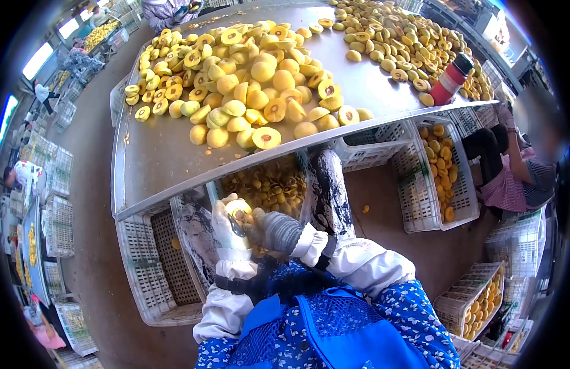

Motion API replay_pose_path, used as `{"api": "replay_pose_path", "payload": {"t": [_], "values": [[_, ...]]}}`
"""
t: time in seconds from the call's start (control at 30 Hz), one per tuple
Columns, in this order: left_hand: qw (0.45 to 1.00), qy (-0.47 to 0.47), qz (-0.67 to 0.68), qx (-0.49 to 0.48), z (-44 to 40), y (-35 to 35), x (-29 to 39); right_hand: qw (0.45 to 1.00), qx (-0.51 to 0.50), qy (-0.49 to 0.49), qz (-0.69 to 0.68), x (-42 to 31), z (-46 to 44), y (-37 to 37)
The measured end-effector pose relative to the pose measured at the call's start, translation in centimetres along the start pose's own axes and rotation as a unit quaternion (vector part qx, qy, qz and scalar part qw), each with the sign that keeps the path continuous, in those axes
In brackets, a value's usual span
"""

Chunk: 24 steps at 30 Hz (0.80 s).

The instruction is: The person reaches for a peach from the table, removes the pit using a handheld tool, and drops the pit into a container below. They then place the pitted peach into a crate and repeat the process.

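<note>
Both hands are gloved and held close together over my lap, below the table's front edge. My left hand (231,222), in a pale glove, is wrapped round a yellow fruit half (239,208). Against it, my right hand (277,231), in a grey glove, has its fingers curled; what they hold, if anything, is hidden. Just beyond the hands, a crate of fruit pieces (276,181) stands under the table. Above, a heap of halved yellow fruit (260,74) lies on the metal table (168,172), some halves showing brown centres.
A red bottle (448,83) stands on the table's right side near another fruit heap (414,43). An empty-looking white crate (140,264) is at left, a crate of fruit halves (414,197) at right. A person (518,172) sits at right; another person's hands (186,9) show across the table.
</note>
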<state>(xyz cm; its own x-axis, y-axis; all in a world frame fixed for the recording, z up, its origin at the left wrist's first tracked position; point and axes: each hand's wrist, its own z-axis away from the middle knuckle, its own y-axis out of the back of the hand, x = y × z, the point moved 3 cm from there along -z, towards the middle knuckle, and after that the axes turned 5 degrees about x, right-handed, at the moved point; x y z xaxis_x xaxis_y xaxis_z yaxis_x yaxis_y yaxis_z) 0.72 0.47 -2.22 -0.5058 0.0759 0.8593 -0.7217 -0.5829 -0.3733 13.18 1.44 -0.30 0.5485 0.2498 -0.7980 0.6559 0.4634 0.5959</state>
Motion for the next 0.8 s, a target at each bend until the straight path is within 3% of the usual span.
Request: {"api": "replay_pose_path", "payload": {"t": [0.17,0.37,0.47,0.53,0.57,0.63,0.67,0.73,0.8], "values": [[0.998,0.056,0.035,-0.001,0.6,-0.3,0.4,0.996,-0.033,-0.05,0.073,-1.1,0.5,0.9],[0.995,0.097,0.002,-0.009,-0.7,0.3,-0.1,0.991,-0.093,-0.092,0.031,-2.2,1.0,2.0],[0.992,0.093,-0.069,-0.039,-1.0,0.3,-0.4,0.993,0.001,0.024,0.119,0.5,1.2,-0.4],[0.978,0.063,-0.173,-0.096,-0.8,-0.1,0.8,0.994,0.0,0.03,0.106,0.8,1.4,-0.6],[0.965,0.005,-0.231,-0.122,-1.6,0.6,0.1,0.995,-0.001,0.034,0.099,0.9,1.5,-0.7],[0.95,-0.004,-0.254,-0.182,-2.0,1.2,-0.4,0.987,-0.034,0.113,0.11,2.8,0.8,-2.1],[0.94,-0.009,-0.266,-0.212,-2.1,1.4,-0.4,0.987,-0.072,0.095,0.11,3.6,0.6,-2.8],[0.932,0.093,-0.277,-0.215,-1.7,1.0,0.9,0.981,-0.146,0.057,0.113,3.0,0.2,-2.5],[0.93,0.175,-0.251,-0.206,-1.2,0.8,1.6,0.985,-0.159,-0.022,0.066,2.0,0.3,-2.0]]}}
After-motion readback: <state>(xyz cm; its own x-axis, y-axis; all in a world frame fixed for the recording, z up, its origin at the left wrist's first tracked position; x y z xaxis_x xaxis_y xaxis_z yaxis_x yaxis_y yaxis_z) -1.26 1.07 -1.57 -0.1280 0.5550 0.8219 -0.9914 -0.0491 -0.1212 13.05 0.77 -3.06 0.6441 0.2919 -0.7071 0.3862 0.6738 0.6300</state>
